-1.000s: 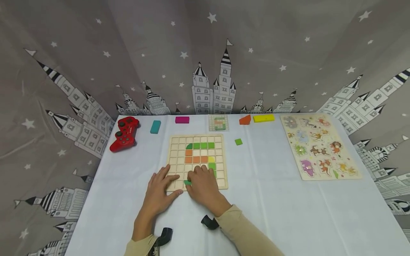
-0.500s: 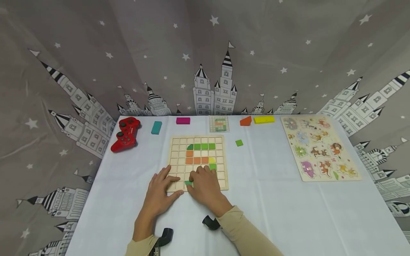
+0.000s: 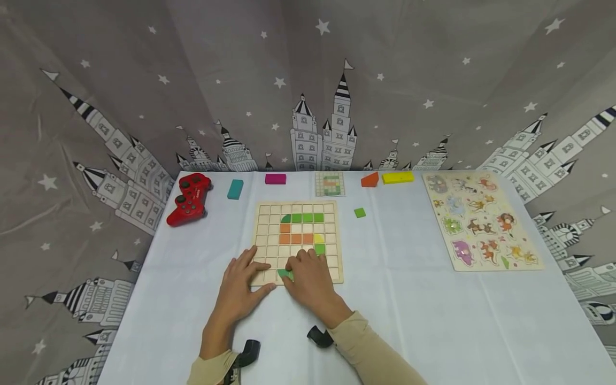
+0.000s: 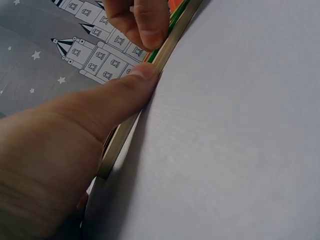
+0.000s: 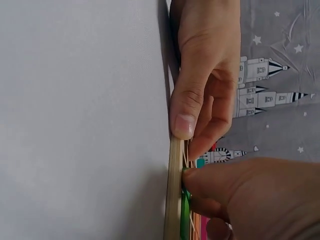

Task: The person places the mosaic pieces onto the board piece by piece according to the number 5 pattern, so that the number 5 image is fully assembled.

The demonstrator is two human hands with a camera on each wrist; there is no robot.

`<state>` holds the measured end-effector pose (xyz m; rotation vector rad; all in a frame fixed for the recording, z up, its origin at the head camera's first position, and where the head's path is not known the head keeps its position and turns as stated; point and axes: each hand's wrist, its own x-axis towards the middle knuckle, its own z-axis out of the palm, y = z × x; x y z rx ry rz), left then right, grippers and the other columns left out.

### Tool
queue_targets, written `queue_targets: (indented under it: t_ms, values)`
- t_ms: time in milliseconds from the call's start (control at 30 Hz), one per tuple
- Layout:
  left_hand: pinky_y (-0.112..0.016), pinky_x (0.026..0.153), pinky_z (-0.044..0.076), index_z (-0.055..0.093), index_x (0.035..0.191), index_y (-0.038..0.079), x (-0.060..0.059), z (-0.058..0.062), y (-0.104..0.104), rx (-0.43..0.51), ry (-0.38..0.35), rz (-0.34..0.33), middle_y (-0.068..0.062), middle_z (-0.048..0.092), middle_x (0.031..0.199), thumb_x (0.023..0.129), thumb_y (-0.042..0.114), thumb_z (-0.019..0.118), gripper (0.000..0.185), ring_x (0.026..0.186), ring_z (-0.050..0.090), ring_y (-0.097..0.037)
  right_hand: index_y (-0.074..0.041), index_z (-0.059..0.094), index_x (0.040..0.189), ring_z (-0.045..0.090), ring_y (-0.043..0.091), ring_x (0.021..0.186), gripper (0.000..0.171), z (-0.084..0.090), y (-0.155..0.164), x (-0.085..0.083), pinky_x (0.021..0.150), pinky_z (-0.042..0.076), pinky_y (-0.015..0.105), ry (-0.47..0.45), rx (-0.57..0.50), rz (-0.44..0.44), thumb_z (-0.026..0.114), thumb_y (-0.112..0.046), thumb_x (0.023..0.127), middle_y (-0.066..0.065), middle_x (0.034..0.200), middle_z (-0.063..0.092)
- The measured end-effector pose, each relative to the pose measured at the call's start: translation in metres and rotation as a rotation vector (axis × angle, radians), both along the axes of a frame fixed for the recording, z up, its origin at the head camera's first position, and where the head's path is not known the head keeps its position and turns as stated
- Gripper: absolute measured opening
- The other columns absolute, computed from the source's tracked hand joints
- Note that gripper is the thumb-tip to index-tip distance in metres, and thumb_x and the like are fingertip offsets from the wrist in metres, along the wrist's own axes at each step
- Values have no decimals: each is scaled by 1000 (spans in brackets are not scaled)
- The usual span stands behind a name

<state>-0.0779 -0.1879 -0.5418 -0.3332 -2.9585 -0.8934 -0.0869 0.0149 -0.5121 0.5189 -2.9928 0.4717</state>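
Note:
In the head view a wooden grid board (image 3: 262, 224) lies on the white cloth. Green, orange and yellow tiles sit in its cells, among them a yellow tile (image 3: 318, 238). The left hand (image 3: 240, 278) rests at the board's near left corner, fingers spread over it and its thumb (image 4: 142, 72) against the near edge. The right hand (image 3: 310, 280) is over the near rows with curled fingers, its thumb on a green tile (image 3: 283, 273) by that edge. In the right wrist view thumb and fingers pinch the green tile (image 5: 185, 215); the fingers partly hide it.
Behind the board lie a small pattern card (image 3: 330, 184), a loose green square tile (image 3: 360, 213), and teal (image 3: 235, 189), magenta (image 3: 275, 179), orange (image 3: 369, 179) and yellow (image 3: 398, 177) blocks. A red game controller (image 3: 190, 199) is left; an animal puzzle (image 3: 481, 224) is right.
The right hand has shifted slightly right, and more of the green tile shows beside its thumb. The left hand stays in place on the board.

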Motion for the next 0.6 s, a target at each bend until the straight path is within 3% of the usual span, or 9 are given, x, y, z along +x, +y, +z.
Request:
queue_targets:
  t_ms: [200, 333, 467, 600]
  values:
    - [-59, 127, 16, 71, 119, 15, -1, 1, 0, 11, 10, -3, -18, 37, 163, 81, 34, 86, 46, 152, 30, -43, -19, 73, 115, 54, 18, 90, 34, 5, 36, -13, 79, 44, 35, -63, -179, -69, 73, -45, 92, -1, 99, 65]
    - [-58, 128, 15, 71, 120, 15, 0, 0, 0, 21, 0, 3, -17, 37, 163, 80, 34, 87, 47, 152, 29, -42, -13, 70, 123, 50, 22, 89, 37, 4, 84, -39, 78, 43, 37, -121, -303, -171, 70, -38, 95, 4, 97, 61]
    - [-60, 127, 15, 71, 119, 15, 0, 0, 1, 28, 1, 8, -18, 37, 163, 80, 34, 87, 46, 152, 30, -42, -10, 63, 134, 50, 26, 96, 43, 1, 139, -71, 83, 46, 41, -156, -332, -282, 68, -30, 97, 10, 105, 60]
    - [-60, 126, 16, 71, 119, 16, 1, 0, 3, 36, 5, 15, -17, 38, 162, 80, 34, 86, 46, 152, 30, -42, -11, 54, 146, 52, 30, 107, 53, -4, 178, -101, 99, 48, 48, -191, -322, -290, 67, -24, 97, 14, 117, 60]
